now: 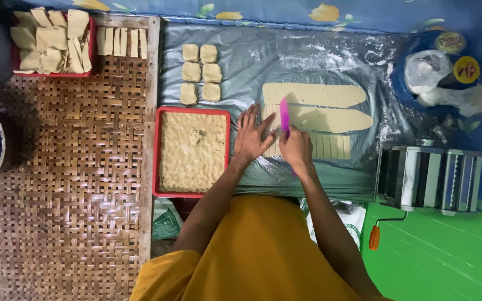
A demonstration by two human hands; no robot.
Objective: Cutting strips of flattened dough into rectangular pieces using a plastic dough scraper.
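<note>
— So where's your knife against the dough?

— Your right hand [297, 147] is wrapped shut on the pink knife [284, 117], blade pointing away from you, across the near dough strip [308, 145]. That strip's long axis runs left to right on the plastic sheet [308, 56], so the blade stands crosswise to it.

— And your other hand?

— Your left hand [251, 134] lies flat, fingers spread, pressing the strip's left end just beside the blade. Both hands are at the strip; the right one is on the cut line.

— How many of each?

— Three long strips: two whole ones [314, 95] farther out and the near one, scored into narrow pieces to the right of the knife. Six dough lumps [200, 73] in two columns of three. One red tray [158, 150] of dough beside your left hand, one pasta roller [430, 177] to your right.
</note>
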